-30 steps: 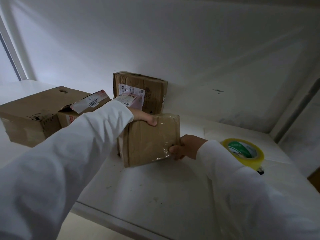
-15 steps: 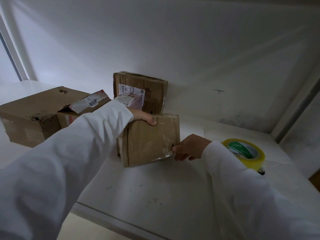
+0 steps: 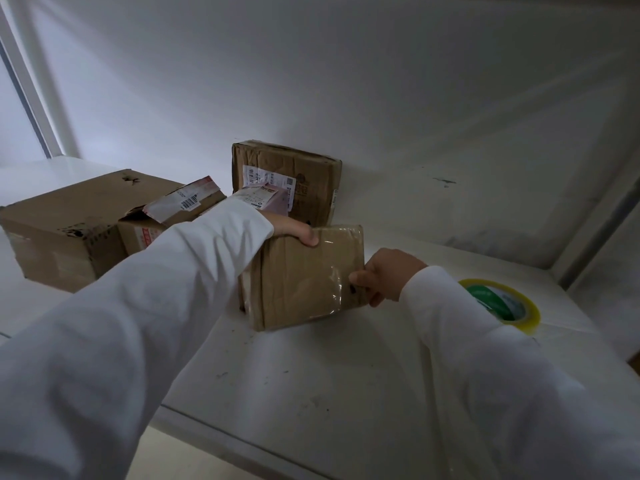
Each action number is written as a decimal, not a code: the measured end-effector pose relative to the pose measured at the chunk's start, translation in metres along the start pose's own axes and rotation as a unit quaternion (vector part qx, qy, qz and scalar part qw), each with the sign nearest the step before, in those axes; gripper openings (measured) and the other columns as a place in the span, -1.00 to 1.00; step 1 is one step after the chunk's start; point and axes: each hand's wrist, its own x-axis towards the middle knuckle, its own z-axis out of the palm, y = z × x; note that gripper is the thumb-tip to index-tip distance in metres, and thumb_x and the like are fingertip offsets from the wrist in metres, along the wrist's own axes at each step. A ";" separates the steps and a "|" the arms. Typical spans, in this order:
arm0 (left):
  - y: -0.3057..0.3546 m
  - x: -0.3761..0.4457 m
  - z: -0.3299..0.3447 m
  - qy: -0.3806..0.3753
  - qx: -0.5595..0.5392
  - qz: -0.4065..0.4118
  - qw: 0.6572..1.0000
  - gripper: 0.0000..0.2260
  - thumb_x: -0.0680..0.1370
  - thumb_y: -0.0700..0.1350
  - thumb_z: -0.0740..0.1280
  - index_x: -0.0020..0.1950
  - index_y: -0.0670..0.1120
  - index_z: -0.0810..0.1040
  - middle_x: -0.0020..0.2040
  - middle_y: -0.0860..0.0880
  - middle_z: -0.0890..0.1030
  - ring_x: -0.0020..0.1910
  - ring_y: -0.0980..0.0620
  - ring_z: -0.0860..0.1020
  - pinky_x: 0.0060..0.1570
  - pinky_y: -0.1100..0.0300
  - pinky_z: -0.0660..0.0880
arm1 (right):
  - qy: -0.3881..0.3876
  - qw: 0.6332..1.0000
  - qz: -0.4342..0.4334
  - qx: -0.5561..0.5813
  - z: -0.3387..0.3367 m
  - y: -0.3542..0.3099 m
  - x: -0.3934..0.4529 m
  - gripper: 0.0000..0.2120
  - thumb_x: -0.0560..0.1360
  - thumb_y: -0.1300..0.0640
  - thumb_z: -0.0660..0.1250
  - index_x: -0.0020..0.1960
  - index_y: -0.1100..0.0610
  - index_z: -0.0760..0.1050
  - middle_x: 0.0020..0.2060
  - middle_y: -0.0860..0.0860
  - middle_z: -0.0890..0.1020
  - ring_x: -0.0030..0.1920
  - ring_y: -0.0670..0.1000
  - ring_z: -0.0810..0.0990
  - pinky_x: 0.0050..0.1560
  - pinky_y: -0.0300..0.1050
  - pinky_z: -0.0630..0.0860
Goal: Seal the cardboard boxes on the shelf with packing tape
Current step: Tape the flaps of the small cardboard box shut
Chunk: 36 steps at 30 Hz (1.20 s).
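Note:
A small brown cardboard box point(image 3: 304, 282) stands upright on the white shelf point(image 3: 311, 382), with clear tape shining along its top and right side. My left hand point(image 3: 294, 232) grips its top edge, thumb over the front face. My right hand point(image 3: 384, 277) holds the box's right edge, fingertips pressing on the tape there. A roll of packing tape point(image 3: 502, 303), yellow with a green core, lies flat on the shelf to the right, partly hidden by my right sleeve.
Behind the small box an upright box with a shipping label point(image 3: 294, 181) leans at the back wall. A large box point(image 3: 69, 223) and a torn open box point(image 3: 173, 216) sit to the left. The shelf's front edge point(image 3: 242, 445) runs near me.
My right hand has slid slightly up the box's right edge, from its lower corner. My left hand and the box have stayed in place.

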 end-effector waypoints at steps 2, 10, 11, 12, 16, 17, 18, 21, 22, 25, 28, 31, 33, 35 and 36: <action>0.001 0.000 0.000 0.026 0.008 0.035 0.999 -0.57 0.49 -0.07 0.40 0.30 0.00 0.34 0.01 -0.08 0.44 -0.10 0.01 0.38 0.03 0.23 0.30 | 0.013 1.000 -0.008 0.007 0.003 0.003 0.002 -0.61 0.59 -0.03 0.18 -0.06 0.24 0.63 -0.17 0.08 0.71 -0.11 0.02 0.67 0.06 -0.14 0.51; 0.000 -0.003 0.002 0.030 0.023 0.049 0.998 -0.59 0.48 -0.07 0.41 0.28 -0.06 0.37 -0.06 -0.05 0.43 -0.15 0.05 0.37 0.00 0.22 0.31 | -0.026 0.999 -0.025 -0.004 0.009 0.006 -0.002 -0.66 0.58 -0.04 0.21 -0.13 0.18 0.60 -0.12 0.03 0.70 -0.10 -0.02 0.68 -0.08 -0.29 0.47; 0.000 -0.003 0.002 0.027 0.011 0.042 0.999 -0.65 0.48 -0.08 0.41 0.20 -0.04 0.37 -0.05 -0.07 0.45 -0.13 0.03 0.40 0.02 0.20 0.34 | -0.032 0.999 -0.025 0.004 0.012 0.007 -0.003 -0.67 0.58 -0.03 0.21 -0.14 0.19 0.59 -0.12 0.03 0.71 -0.12 -0.03 0.68 -0.09 -0.31 0.46; 0.000 -0.004 0.002 0.021 -0.004 0.032 0.999 -0.68 0.49 -0.09 0.40 0.15 -0.03 0.34 -0.09 -0.07 0.45 -0.08 -0.01 0.42 0.05 0.18 0.36 | -0.034 0.999 -0.026 0.012 0.014 0.007 -0.004 -0.67 0.59 -0.02 0.20 -0.17 0.18 0.57 -0.12 0.03 0.71 -0.16 -0.04 0.67 -0.07 -0.29 0.47; -0.003 0.001 0.001 0.012 0.003 0.020 1.000 -0.54 0.48 -0.05 0.42 0.31 -0.09 0.36 -0.01 -0.07 0.43 0.05 -0.05 0.39 0.09 0.17 0.35 | -0.025 0.999 -0.017 0.023 0.017 0.008 -0.005 -0.67 0.59 -0.01 0.19 -0.26 0.14 0.49 -0.14 0.05 0.71 -0.26 -0.07 0.63 -0.07 -0.26 0.48; -0.003 0.002 0.001 0.001 0.005 0.009 1.000 -0.48 0.45 -0.02 0.45 0.33 -0.08 0.34 0.05 -0.09 0.44 0.09 -0.08 0.40 0.14 0.15 0.36 | -0.029 0.999 -0.013 0.031 0.016 0.008 -0.006 -0.67 0.59 -0.01 0.19 -0.24 0.15 0.50 -0.12 0.05 0.71 -0.24 -0.06 0.63 -0.10 -0.30 0.46; -0.003 0.002 0.001 -0.004 0.009 0.000 1.000 -0.42 0.41 0.02 0.48 0.34 -0.06 0.32 0.12 -0.09 0.44 0.14 -0.10 0.41 0.20 0.13 0.35 | -0.033 0.999 -0.008 0.031 0.015 0.008 -0.006 -0.67 0.59 -0.03 0.19 -0.20 0.16 0.52 -0.10 0.05 0.71 -0.19 -0.05 0.64 -0.14 -0.33 0.43; -0.007 0.008 0.000 0.006 0.028 0.005 1.000 -0.30 0.41 0.05 0.47 0.46 -0.07 0.24 0.30 -0.12 0.37 0.23 -0.08 0.37 0.22 0.15 0.31 | -0.006 1.000 -0.001 0.003 0.012 0.007 -0.006 -0.64 0.55 -0.11 0.24 -0.07 0.19 0.58 -0.10 0.05 0.69 -0.12 -0.02 0.61 -0.21 -0.29 0.40; -0.007 0.008 0.000 0.019 0.032 0.020 0.999 -0.32 0.44 0.03 0.44 0.47 -0.08 0.23 0.30 -0.11 0.36 0.18 -0.06 0.36 0.17 0.18 0.29 | 0.008 1.000 -0.003 0.006 0.012 0.008 -0.005 -0.63 0.53 -0.11 0.27 -0.06 0.20 0.59 -0.11 0.06 0.69 -0.11 -0.01 0.62 -0.18 -0.24 0.43; -0.006 0.009 0.000 0.036 0.037 0.040 0.998 -0.31 0.43 0.00 0.47 0.46 -0.08 0.23 0.28 -0.10 0.36 0.22 -0.08 0.35 0.16 0.19 0.27 | 0.024 0.999 -0.012 0.040 0.019 0.008 -0.003 -0.70 0.53 -0.05 0.29 -0.10 0.20 0.58 -0.15 0.06 0.69 -0.11 -0.02 0.66 -0.17 -0.26 0.46; -0.005 0.010 -0.001 -0.014 0.026 -0.003 1.000 -0.42 0.39 0.03 0.48 0.33 -0.06 0.36 0.20 -0.09 0.41 0.17 -0.10 0.40 0.14 0.18 0.30 | 0.043 0.999 -0.005 0.033 0.023 0.008 0.001 -0.74 0.54 -0.03 0.28 -0.22 0.12 0.50 -0.23 0.02 0.68 -0.24 -0.08 0.62 -0.33 -0.31 0.36; -0.005 0.011 0.001 -0.015 0.023 -0.006 1.000 -0.47 0.44 0.04 0.44 0.33 -0.09 0.37 0.16 -0.09 0.40 0.09 -0.05 0.38 0.10 0.19 0.29 | 0.043 0.997 0.002 0.060 0.027 0.010 0.000 -0.75 0.54 -0.03 0.28 -0.16 0.14 0.51 -0.23 -0.01 0.67 -0.24 -0.07 0.65 -0.23 -0.25 0.46; -0.008 0.013 0.002 0.000 0.027 0.002 1.000 -0.35 0.37 0.04 0.50 0.37 -0.09 0.34 0.27 -0.11 0.40 0.17 -0.09 0.38 0.12 0.19 0.29 | 0.037 0.995 0.002 0.093 0.029 0.014 -0.001 -0.73 0.54 -0.03 0.28 -0.03 0.18 0.57 -0.14 0.01 0.69 -0.19 -0.04 0.68 -0.08 -0.19 0.51; -0.010 0.012 0.003 0.012 0.038 0.013 0.999 -0.27 0.37 0.05 0.50 0.45 -0.10 0.28 0.36 -0.12 0.36 0.28 -0.11 0.36 0.16 0.17 0.28 | 0.011 0.994 0.002 0.108 0.029 0.017 -0.003 -0.70 0.53 -0.03 0.30 0.06 0.20 0.57 -0.08 0.03 0.68 -0.12 0.00 0.67 -0.06 -0.17 0.50; -0.011 0.013 0.002 0.008 0.040 0.013 0.999 -0.23 0.35 0.07 0.50 0.46 -0.10 0.27 0.37 -0.12 0.35 0.30 -0.11 0.35 0.18 0.17 0.28 | 0.001 0.994 0.002 0.106 0.027 0.017 -0.004 -0.68 0.51 -0.04 0.32 0.10 0.19 0.57 -0.07 0.04 0.66 -0.07 0.02 0.66 -0.07 -0.16 0.49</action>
